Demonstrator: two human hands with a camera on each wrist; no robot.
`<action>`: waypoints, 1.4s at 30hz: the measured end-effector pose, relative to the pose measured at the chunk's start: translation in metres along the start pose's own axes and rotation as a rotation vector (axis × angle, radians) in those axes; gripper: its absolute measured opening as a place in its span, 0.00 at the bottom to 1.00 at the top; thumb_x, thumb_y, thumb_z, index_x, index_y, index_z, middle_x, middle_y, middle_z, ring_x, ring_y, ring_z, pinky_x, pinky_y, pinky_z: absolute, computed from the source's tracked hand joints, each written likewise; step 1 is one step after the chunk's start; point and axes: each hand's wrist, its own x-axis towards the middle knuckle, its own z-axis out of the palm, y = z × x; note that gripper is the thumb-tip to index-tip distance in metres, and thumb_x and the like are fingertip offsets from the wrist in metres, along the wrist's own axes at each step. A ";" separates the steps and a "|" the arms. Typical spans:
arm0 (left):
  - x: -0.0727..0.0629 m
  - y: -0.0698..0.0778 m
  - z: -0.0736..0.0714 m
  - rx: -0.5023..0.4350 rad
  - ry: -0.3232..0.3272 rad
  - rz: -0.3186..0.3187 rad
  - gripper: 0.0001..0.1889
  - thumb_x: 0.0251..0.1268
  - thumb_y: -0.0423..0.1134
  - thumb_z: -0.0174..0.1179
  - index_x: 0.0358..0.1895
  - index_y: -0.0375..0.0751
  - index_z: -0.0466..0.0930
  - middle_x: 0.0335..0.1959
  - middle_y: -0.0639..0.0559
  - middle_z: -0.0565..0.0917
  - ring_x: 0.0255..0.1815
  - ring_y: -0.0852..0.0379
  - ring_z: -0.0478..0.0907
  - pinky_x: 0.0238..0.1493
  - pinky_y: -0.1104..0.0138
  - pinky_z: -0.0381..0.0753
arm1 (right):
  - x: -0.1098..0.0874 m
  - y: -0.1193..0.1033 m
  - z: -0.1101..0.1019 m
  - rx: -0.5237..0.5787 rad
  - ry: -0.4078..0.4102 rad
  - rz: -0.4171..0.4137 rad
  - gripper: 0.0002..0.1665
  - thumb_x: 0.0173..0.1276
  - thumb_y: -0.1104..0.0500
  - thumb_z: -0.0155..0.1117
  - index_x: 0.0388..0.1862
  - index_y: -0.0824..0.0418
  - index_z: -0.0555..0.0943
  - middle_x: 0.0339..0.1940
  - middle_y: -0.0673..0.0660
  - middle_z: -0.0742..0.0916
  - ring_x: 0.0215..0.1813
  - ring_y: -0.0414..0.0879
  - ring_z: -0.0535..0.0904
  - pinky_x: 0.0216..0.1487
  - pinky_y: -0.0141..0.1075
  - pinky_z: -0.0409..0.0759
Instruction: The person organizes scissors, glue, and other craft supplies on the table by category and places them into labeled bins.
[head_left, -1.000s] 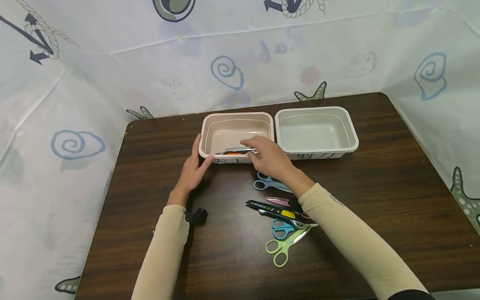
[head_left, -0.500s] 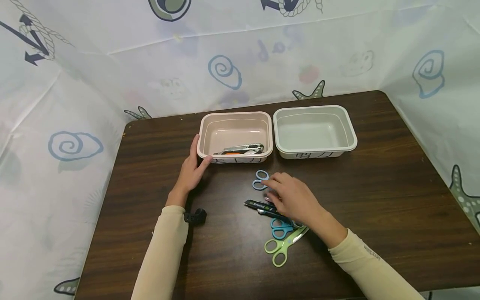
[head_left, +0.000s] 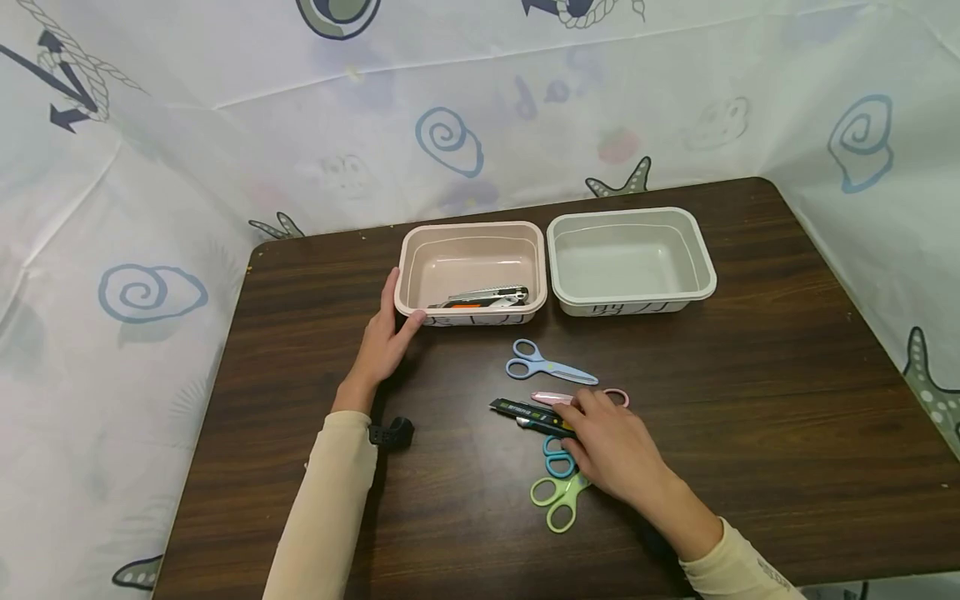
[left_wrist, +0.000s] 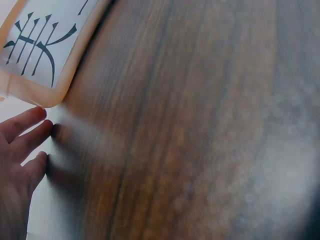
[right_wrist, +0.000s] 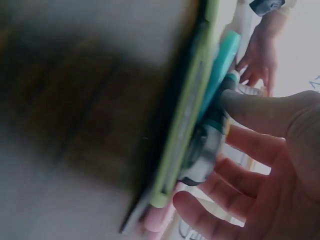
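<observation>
My left hand [head_left: 379,340] rests against the near left corner of a pink bin [head_left: 474,232], thumb at the front rim and straight fingers along the side. In the left wrist view its fingertips meet the bin's [left_wrist: 37,95] corner. My right hand [head_left: 615,442] is over a pile of cutting tools, thumb and fingers spread either side of a black utility knife [head_left: 521,409] with a yellow part. A second dark cutter [head_left: 542,428] lies beside it. Pink scissors [head_left: 551,398], teal scissors [head_left: 558,462] and green scissors [head_left: 564,500] lie around the hand, partly hidden by it.
Inside the pink bin lie several cutters [head_left: 487,297], one with orange on it. A pale grey-green bin [head_left: 630,298] stands to its right. Blue scissors [head_left: 551,367] lie in front of the bins. A printed white sheet [head_left: 525,125] hangs behind the dark wooden table [head_left: 787,375].
My right hand has come out of the pink bin, leaving a silver cutter in it, and moved back toward me over the pile. The left hand has stayed at the bin's corner.
</observation>
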 end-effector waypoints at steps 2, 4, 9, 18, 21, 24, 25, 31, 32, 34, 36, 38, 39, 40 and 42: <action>0.000 0.000 0.000 0.001 -0.002 0.001 0.41 0.73 0.55 0.54 0.79 0.69 0.36 0.74 0.48 0.64 0.66 0.44 0.70 0.63 0.43 0.64 | -0.001 0.001 0.002 0.010 -0.002 -0.002 0.26 0.55 0.54 0.77 0.54 0.58 0.84 0.39 0.52 0.78 0.40 0.48 0.75 0.29 0.41 0.73; 0.000 0.000 0.000 0.002 -0.004 0.003 0.41 0.73 0.55 0.54 0.79 0.68 0.36 0.73 0.47 0.64 0.66 0.44 0.70 0.63 0.43 0.64 | -0.002 0.001 0.004 0.025 -0.005 -0.003 0.27 0.55 0.55 0.77 0.55 0.58 0.83 0.40 0.52 0.79 0.41 0.48 0.76 0.31 0.43 0.75; 0.001 0.000 -0.001 0.006 -0.009 -0.002 0.41 0.73 0.55 0.53 0.79 0.71 0.35 0.74 0.47 0.64 0.66 0.44 0.69 0.63 0.43 0.64 | -0.002 0.000 0.006 0.045 0.008 -0.012 0.27 0.56 0.58 0.76 0.55 0.59 0.83 0.44 0.54 0.82 0.45 0.50 0.78 0.36 0.45 0.78; 0.000 0.002 -0.002 0.014 -0.005 -0.001 0.41 0.73 0.56 0.53 0.78 0.72 0.35 0.74 0.47 0.64 0.66 0.43 0.69 0.63 0.43 0.64 | -0.001 0.000 0.006 0.024 0.048 -0.020 0.22 0.53 0.61 0.76 0.49 0.59 0.84 0.43 0.53 0.85 0.46 0.49 0.82 0.38 0.45 0.80; 0.000 0.003 -0.002 0.017 -0.002 -0.003 0.41 0.73 0.56 0.54 0.78 0.72 0.35 0.74 0.48 0.64 0.66 0.44 0.69 0.63 0.43 0.64 | -0.001 0.000 0.005 0.028 0.050 -0.017 0.22 0.52 0.62 0.76 0.48 0.59 0.85 0.41 0.53 0.85 0.44 0.49 0.82 0.38 0.46 0.80; 0.000 0.003 -0.002 0.018 -0.001 -0.004 0.41 0.72 0.56 0.54 0.78 0.72 0.36 0.74 0.48 0.64 0.66 0.44 0.69 0.63 0.43 0.64 | -0.001 0.000 0.005 0.034 0.049 -0.010 0.22 0.51 0.62 0.76 0.48 0.59 0.85 0.42 0.53 0.86 0.44 0.49 0.83 0.37 0.46 0.80; 0.000 0.003 -0.002 0.017 -0.002 -0.003 0.41 0.72 0.56 0.54 0.78 0.72 0.36 0.74 0.48 0.64 0.66 0.44 0.69 0.63 0.43 0.64 | -0.001 0.000 0.005 0.035 0.050 -0.009 0.22 0.51 0.63 0.76 0.48 0.58 0.85 0.42 0.53 0.86 0.45 0.49 0.83 0.36 0.46 0.80; -0.001 0.003 -0.002 0.015 -0.001 0.000 0.41 0.72 0.55 0.54 0.79 0.71 0.36 0.74 0.47 0.64 0.67 0.44 0.68 0.63 0.43 0.64 | -0.001 0.000 0.004 0.033 0.066 -0.022 0.22 0.49 0.65 0.75 0.47 0.56 0.86 0.42 0.52 0.87 0.46 0.47 0.83 0.31 0.45 0.79; -0.002 0.003 -0.001 0.017 -0.002 -0.001 0.41 0.72 0.55 0.54 0.79 0.71 0.36 0.74 0.47 0.63 0.67 0.44 0.68 0.63 0.43 0.64 | -0.001 0.000 0.003 0.028 0.070 -0.025 0.22 0.49 0.64 0.75 0.47 0.55 0.86 0.42 0.52 0.87 0.45 0.48 0.83 0.30 0.45 0.79; -0.002 0.003 -0.001 0.017 -0.004 -0.002 0.41 0.72 0.55 0.54 0.79 0.71 0.36 0.74 0.48 0.63 0.67 0.44 0.68 0.63 0.43 0.64 | 0.000 0.001 0.001 0.018 0.081 -0.028 0.23 0.50 0.64 0.75 0.48 0.55 0.86 0.43 0.51 0.87 0.45 0.48 0.83 0.28 0.44 0.78; -0.003 0.003 -0.001 0.016 -0.005 0.001 0.41 0.72 0.55 0.54 0.79 0.70 0.36 0.74 0.47 0.63 0.67 0.43 0.68 0.63 0.42 0.64 | 0.001 0.001 -0.001 0.011 0.091 -0.030 0.23 0.51 0.63 0.75 0.49 0.54 0.86 0.44 0.51 0.87 0.45 0.48 0.83 0.27 0.44 0.77; -0.002 0.002 -0.001 0.017 -0.002 0.004 0.41 0.72 0.55 0.54 0.79 0.70 0.36 0.74 0.47 0.63 0.67 0.43 0.68 0.63 0.42 0.64 | 0.002 0.001 -0.005 0.010 0.098 -0.031 0.23 0.52 0.61 0.75 0.49 0.54 0.87 0.46 0.51 0.87 0.46 0.48 0.83 0.28 0.45 0.78; -0.002 0.002 -0.001 0.016 -0.001 0.004 0.41 0.72 0.55 0.54 0.79 0.70 0.36 0.74 0.47 0.64 0.67 0.43 0.69 0.63 0.42 0.64 | 0.003 0.001 -0.007 0.015 0.100 -0.031 0.22 0.53 0.61 0.75 0.50 0.53 0.87 0.46 0.51 0.87 0.47 0.48 0.83 0.28 0.45 0.78; -0.002 0.003 -0.001 0.015 0.001 0.005 0.41 0.72 0.55 0.54 0.79 0.70 0.36 0.74 0.47 0.64 0.67 0.43 0.69 0.63 0.42 0.64 | 0.004 0.001 -0.009 0.018 0.100 -0.032 0.22 0.53 0.60 0.76 0.50 0.53 0.87 0.47 0.51 0.87 0.48 0.48 0.83 0.29 0.46 0.79; -0.001 0.003 -0.001 0.016 0.002 0.005 0.41 0.72 0.56 0.54 0.79 0.71 0.36 0.74 0.47 0.64 0.66 0.44 0.69 0.63 0.42 0.64 | 0.007 0.001 -0.014 0.030 0.096 -0.033 0.21 0.54 0.59 0.75 0.50 0.53 0.87 0.48 0.51 0.87 0.49 0.48 0.83 0.30 0.46 0.80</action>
